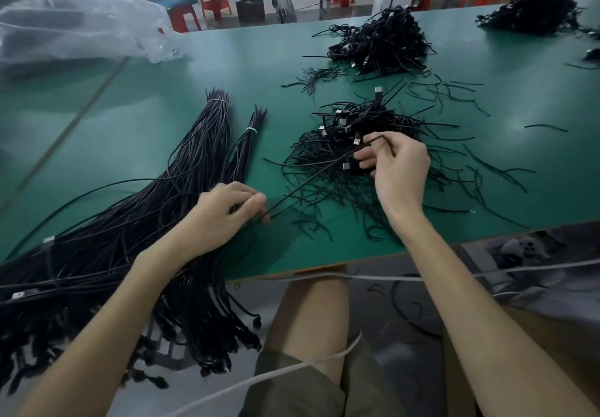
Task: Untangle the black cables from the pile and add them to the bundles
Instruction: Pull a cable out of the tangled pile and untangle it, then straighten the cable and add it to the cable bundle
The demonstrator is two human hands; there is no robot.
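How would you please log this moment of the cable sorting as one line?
left hand: pinches cable beside bundles | right hand: pinches same cable over pile | cable: stretched between hands

bundles (97, 254) running off the left edge, plastic bag (74, 23) all blurry, far pile (532, 10) clipped by the right edge

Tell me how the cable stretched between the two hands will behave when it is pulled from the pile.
Probably floppy: the cable runs straight only because the left hand and right hand pinch it taut, while loose ones around it curl. Likely light, being thin. It may snag, since the pile is densely tangled with plugs.
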